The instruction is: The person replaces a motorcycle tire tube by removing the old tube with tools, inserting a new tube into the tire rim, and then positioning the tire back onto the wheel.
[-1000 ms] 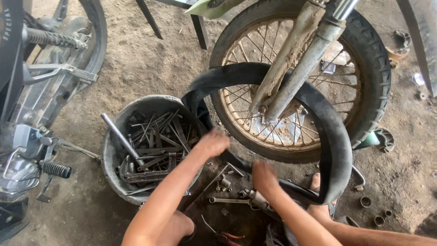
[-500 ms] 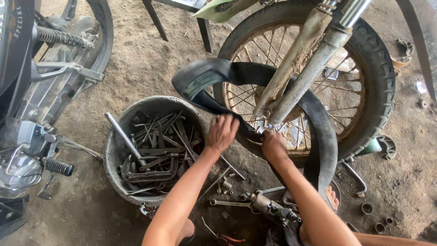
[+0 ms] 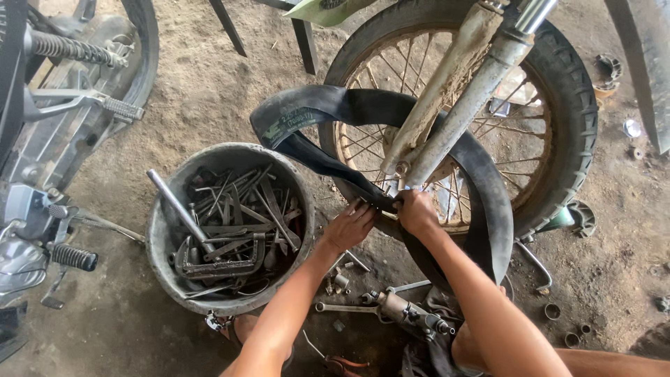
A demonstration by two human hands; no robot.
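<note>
A black rubber inner tube (image 3: 328, 112) loops in front of a motorcycle's spoked front wheel (image 3: 558, 119) and its muddy fork (image 3: 453, 105). The tube is folded, and its two runs meet near the bottom of the fork. My left hand (image 3: 351, 225) grips the tube at that fold from the left. Right beside it, my right hand (image 3: 417, 211) pinches the same spot from the right. The two hands nearly touch each other.
A grey round tub (image 3: 164, 244) full of wrenches and metal tools stands left of my hands. Loose spanners, a metal part (image 3: 405, 311) and small rings lie on the dirt floor. Another motorcycle with footpegs (image 3: 73, 257) is at the far left.
Both hands have moved up and together, from low over the tools to the tube's fold. The tube has been bent over so its left part folds inward.
</note>
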